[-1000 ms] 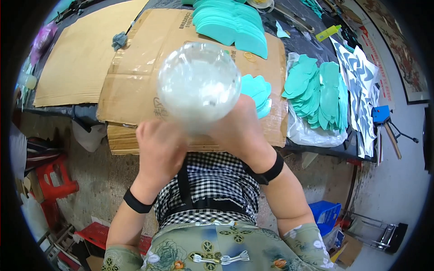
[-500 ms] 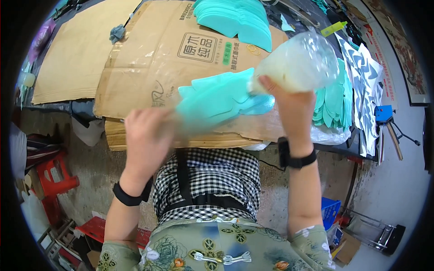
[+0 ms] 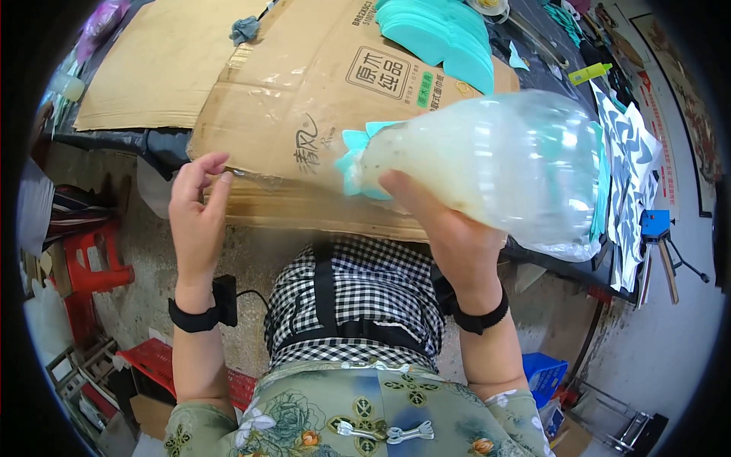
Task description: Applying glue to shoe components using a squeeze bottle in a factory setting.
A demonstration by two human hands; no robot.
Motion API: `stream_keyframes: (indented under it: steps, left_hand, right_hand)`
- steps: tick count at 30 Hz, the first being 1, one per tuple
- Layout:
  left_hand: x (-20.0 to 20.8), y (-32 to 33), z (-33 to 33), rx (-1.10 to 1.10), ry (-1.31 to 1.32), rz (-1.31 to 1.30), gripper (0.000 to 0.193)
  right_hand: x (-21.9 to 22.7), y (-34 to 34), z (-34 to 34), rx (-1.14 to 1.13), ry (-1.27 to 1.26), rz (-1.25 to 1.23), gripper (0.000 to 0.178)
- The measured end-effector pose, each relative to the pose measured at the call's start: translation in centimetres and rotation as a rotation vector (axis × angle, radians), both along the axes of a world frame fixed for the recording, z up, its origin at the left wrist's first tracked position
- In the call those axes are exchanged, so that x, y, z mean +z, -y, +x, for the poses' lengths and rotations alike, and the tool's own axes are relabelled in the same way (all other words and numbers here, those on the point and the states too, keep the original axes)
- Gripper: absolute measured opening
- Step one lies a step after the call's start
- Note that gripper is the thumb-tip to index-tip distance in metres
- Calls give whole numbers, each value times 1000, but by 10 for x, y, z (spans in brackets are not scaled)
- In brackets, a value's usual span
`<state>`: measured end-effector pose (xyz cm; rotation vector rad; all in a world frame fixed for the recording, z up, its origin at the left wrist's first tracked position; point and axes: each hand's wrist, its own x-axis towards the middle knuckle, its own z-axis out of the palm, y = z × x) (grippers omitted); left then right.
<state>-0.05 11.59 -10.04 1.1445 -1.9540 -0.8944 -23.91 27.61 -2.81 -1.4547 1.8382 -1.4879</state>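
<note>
Holding, head view: the right hand [image 3: 461,240] is clamped around the narrower end of a large clear plastic bottle [image 3: 506,164] with cloudy whitish contents.
Bottle: tipped on its side above the right part of the flattened carton [image 3: 282,84], neck to the left, base to the right.
Left hand [image 3: 199,221]: well apart from the right, thumb and fingers parted, beside the carton's near left edge.
Teal cutouts [image 3: 352,145]: partly hidden behind the bottle's neck.
Teal stack [image 3: 445,38]: fanned across the carton's far side.
Far left: crumpled grey-blue rag [image 3: 244,29].
Far right: yellow-green tube [image 3: 588,73].
</note>
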Motion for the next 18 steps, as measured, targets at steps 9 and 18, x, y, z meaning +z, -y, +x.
stream_keyframes:
  steps: [9,18]
  left_hand:
    - [2,-29,-49,-207,-75,93,27]
    - [5,-44,-94,-356,188,40,24]
  right_hand:
    - [-22,21,-27,-61,-245,-36,36]
    - [-16,-64,-155,-709,132,-162,37]
